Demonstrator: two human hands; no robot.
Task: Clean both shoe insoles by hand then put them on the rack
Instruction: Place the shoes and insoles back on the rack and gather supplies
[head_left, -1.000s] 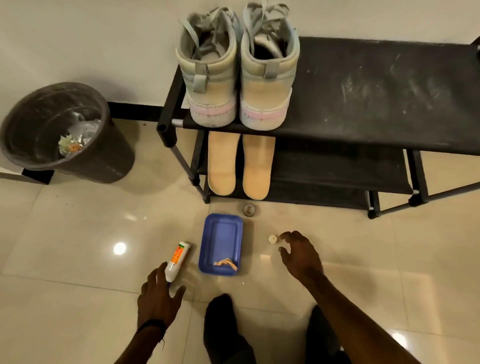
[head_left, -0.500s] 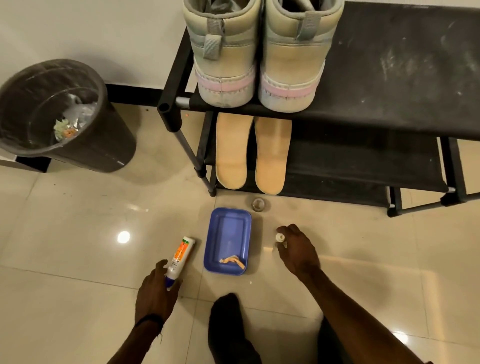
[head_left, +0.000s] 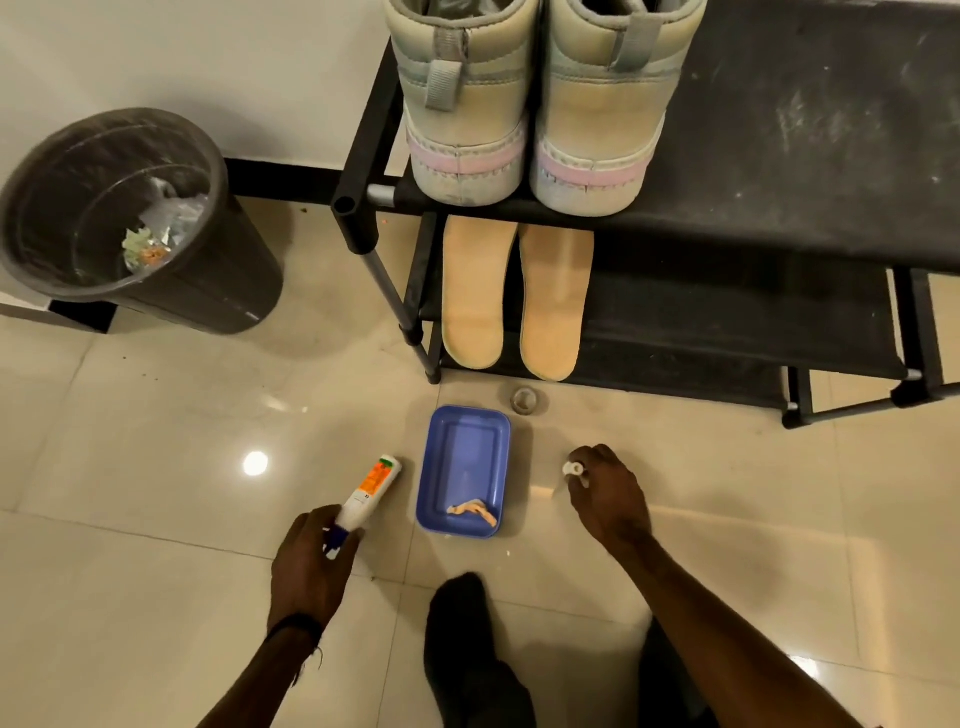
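Glossy beige floor tiles (head_left: 156, 597) mirror a ceiling light (head_left: 255, 463). A pale wall (head_left: 208, 62) with a black skirting strip (head_left: 280, 179) runs behind a dark bin (head_left: 208, 291).

Below my knees, the tiled floor (head_left: 156, 597) carries a blue tray (head_left: 462, 457); left of the tray lies a tube (head_left: 370, 491), beyond it the black rack (head_left: 779, 130), far left a bin (head_left: 223, 291).

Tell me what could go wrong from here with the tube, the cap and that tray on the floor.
1. The left hand grips the open tube at its nozzle end; a squeeze could smear paste on the tiles.
2. The right hand pinches the small cap; dropped, it might roll under the rack.
3. The blue tray lies close to the foot and may get kicked.
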